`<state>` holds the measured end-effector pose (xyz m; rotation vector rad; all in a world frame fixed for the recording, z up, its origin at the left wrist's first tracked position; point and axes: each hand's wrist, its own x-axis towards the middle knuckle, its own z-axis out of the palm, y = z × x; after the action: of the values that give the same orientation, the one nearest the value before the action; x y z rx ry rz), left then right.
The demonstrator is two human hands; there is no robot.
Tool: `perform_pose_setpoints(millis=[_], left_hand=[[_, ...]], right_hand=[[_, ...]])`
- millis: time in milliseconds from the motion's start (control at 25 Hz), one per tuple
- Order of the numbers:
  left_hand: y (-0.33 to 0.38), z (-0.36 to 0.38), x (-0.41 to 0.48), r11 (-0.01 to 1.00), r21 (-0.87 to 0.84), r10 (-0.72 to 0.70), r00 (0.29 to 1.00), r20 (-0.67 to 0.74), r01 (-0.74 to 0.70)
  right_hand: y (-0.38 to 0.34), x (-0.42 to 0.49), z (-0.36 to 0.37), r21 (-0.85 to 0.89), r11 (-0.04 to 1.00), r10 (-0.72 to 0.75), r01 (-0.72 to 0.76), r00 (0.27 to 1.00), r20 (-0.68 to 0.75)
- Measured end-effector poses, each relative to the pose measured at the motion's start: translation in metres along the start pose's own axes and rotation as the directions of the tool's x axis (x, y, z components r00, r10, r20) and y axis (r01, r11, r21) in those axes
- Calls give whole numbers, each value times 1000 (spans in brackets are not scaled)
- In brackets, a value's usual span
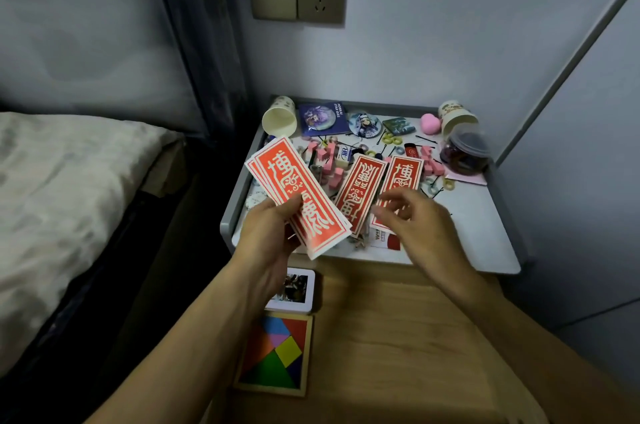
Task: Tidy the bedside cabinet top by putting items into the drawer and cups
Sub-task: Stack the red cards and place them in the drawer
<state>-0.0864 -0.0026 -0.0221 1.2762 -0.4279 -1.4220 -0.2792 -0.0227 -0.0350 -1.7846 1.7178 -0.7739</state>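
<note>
**Above the bench: gathering the remaining red cards**

Head view. Over the front-left corner of the bench (pixel 478 222), the left hand (pixel 273 233) grips a stack of red cards (pixel 298 195), thumb on top. The right hand (pixel 415 219) hovers with fingers loosely apart and holds nothing, just above two loose red cards (pixel 360 191) lying flat.

Slide each loose card free before lifting. Square it onto the stack, then lay the stack flat in the open drawer (pixel 398 319).

The right fingertips are blurred, so contact with the cards cannot be confirmed. The forearms hide the drawer's near end.
</note>
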Motion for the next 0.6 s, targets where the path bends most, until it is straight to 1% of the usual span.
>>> perform_pose_setpoints(millis=[40, 120, 240, 320, 400, 480, 600], left_hand=[[6, -2, 2, 1000, -30, -1, 1000, -10, 1], [17, -4, 7, 998, -59, 3, 1000, -27, -5], [24, -7, 13, 997, -75, -11, 999, -38, 8], [26, -8, 13, 996, -79, -34, 999, -35, 31], [27, -9, 14, 996, -80, -38, 999, -32, 36], [29, -10, 14, 995, -91, -36, 999, -33, 33], [31, -11, 12, 995, -99, -33, 999, -34, 29]], right_hand=[[5, 11, 0, -105, 993, 53, -58, 997, -52], [10, 35, 5, -249, 957, 137, -148, 989, -58], [13, 69, 19, -363, 903, 213, -229, 974, -84], [18, 85, 21, -359, 887, 263, -292, 956, -129], [21, 94, 18, -296, 900, 296, -321, 947, -128], [22, 96, 16, -217, 926, 285, -309, 949, -137], [22, 95, 12, -103, 957, 245, -272, 945, -217]])
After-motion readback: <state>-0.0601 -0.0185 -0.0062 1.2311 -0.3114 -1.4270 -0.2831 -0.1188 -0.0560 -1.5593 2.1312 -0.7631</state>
